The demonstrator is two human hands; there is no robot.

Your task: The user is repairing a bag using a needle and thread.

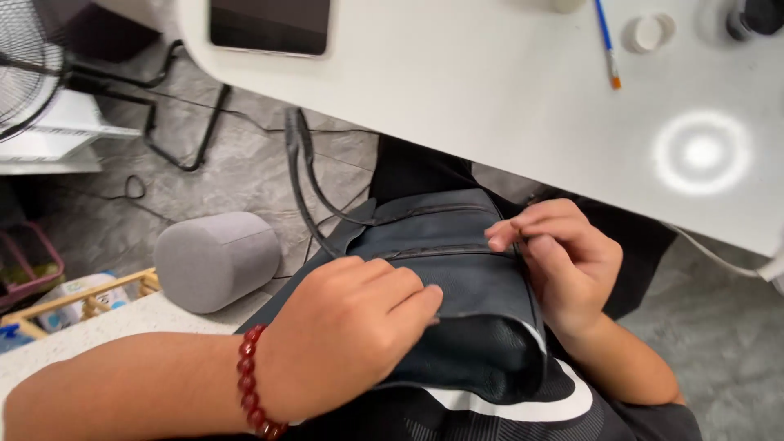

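A dark blue-grey bag with black straps lies on my lap below the edge of a white table. My left hand, with a red bead bracelet on the wrist, presses down on the bag's front flap and grips the fabric edge. My right hand pinches something small at the right end of the bag's zipper line; the pinched part is hidden by the fingers.
On the table lie a dark tablet, a blue paintbrush and a small white cap. A grey cylindrical stool stands on the floor at left. A fan and cables are further back.
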